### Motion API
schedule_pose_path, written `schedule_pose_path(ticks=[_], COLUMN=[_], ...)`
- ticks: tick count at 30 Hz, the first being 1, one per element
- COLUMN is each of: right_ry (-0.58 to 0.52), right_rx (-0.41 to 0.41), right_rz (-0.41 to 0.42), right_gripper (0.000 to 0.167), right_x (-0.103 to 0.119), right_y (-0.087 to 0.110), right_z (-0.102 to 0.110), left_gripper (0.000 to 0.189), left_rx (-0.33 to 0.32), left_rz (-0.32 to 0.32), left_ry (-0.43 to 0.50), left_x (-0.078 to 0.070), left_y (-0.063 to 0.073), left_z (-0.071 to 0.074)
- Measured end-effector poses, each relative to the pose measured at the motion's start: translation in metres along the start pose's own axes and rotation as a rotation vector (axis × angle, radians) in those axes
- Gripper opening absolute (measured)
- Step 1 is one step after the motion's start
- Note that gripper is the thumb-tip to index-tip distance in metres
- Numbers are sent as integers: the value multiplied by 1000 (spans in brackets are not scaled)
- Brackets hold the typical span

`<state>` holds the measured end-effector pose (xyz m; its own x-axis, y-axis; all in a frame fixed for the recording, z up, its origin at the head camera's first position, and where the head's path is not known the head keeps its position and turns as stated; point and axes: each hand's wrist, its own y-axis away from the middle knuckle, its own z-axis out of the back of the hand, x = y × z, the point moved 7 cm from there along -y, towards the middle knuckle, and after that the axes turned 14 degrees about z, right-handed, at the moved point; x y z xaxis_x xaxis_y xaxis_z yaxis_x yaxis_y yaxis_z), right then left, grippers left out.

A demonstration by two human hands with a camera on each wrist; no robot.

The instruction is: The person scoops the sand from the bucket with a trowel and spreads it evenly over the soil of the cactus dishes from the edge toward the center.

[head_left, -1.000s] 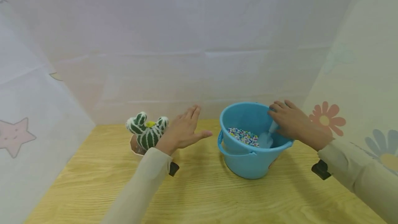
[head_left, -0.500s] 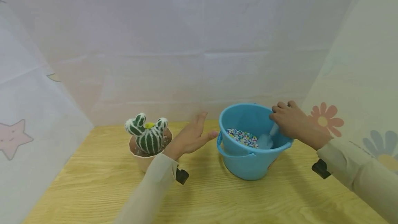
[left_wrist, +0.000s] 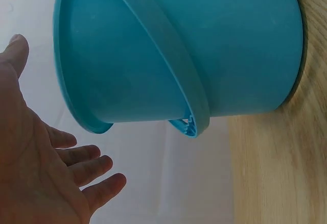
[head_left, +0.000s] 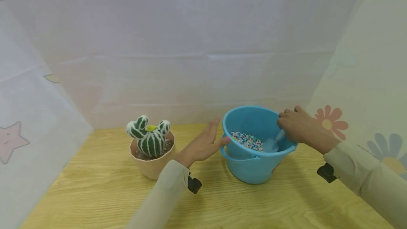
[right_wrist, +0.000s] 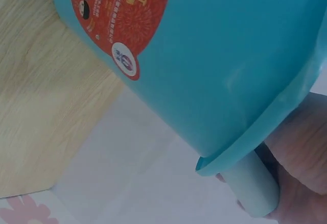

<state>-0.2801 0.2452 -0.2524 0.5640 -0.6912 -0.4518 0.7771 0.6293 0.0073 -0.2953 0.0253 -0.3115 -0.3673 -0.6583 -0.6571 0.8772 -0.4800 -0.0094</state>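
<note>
In the head view a blue plastic bucket (head_left: 249,169) stands upright on the table, with small multicoloured beads (head_left: 247,141) inside. A pale blue shovel (head_left: 270,145) leans in it, its blade among the beads. My right hand (head_left: 294,126) is over the bucket's right rim, fingers curled round the shovel's handle (right_wrist: 252,185), whose end juts past the rim in the right wrist view. My left hand (head_left: 201,147) is spread beside the bucket's left rim, holding nothing. The left wrist view shows its fingers (left_wrist: 89,170) apart from the bucket wall; the bucket's handle (left_wrist: 173,60) hangs down.
Left of my left forearm stands a knitted cactus (head_left: 151,144) in a pinkish pot (head_left: 151,169). The wooden table (head_left: 86,186) meets a pale cloth backdrop (head_left: 159,63) behind and at both sides. A red label (right_wrist: 125,9) is on the bucket's right side.
My left hand has moved right, from in front of the cactus to near the bucket's rim. My right hand's fingers have curled more tightly at the shovel's handle. The bucket has hardly moved.
</note>
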Motion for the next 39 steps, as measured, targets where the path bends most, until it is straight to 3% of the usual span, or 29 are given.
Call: schedule_pose_path(ticks=[6,11,14,17,19,23,25,28,31,34,39], right_ry=[-198,-518,-686,-854,-1039,-1496,-1715,-1938,-2050,-2058,-2040], right_rx=[3,-156,-271,-327,-368,-432,-470,-537,-615,-662,-676], right_rz=[-14,-52,-142,-282,-364,-453,-494,-589,-686,-746,-747], right_gripper=[14,29,31,32,29,14,18,21,21,27,31], right_x=[-7,-22,-30,-35,-36,-32,-29,-24,-21,-21,-21], right_y=[0,2,2,3,4,1,-2,-5,-5,-3,-3], right_z=[0,6,4,-8,-19,-36,-40,-45,-48,-49,-48], left_gripper=[107,104,104,106,106,102,101,103,105,106,107], left_rx=[14,22,29,33,35,48,52,53,59,65,71], left_rz=[-30,-50,-35,-28,-43,-57,-59,-53,-51,-62,-65], left_ry=[24,45,64,79,85,89,97,105,115,125,130], left_x=[-2,-4,-2,-2,-3,-5,-5,-3,-3,-3,-5], left_y=[-1,-3,-5,-7,-8,-9,-9,-9,-9,-9,-10], left_z=[-6,-9,-11,-13,-13,-14,-13,-13,-14,-15,-14])
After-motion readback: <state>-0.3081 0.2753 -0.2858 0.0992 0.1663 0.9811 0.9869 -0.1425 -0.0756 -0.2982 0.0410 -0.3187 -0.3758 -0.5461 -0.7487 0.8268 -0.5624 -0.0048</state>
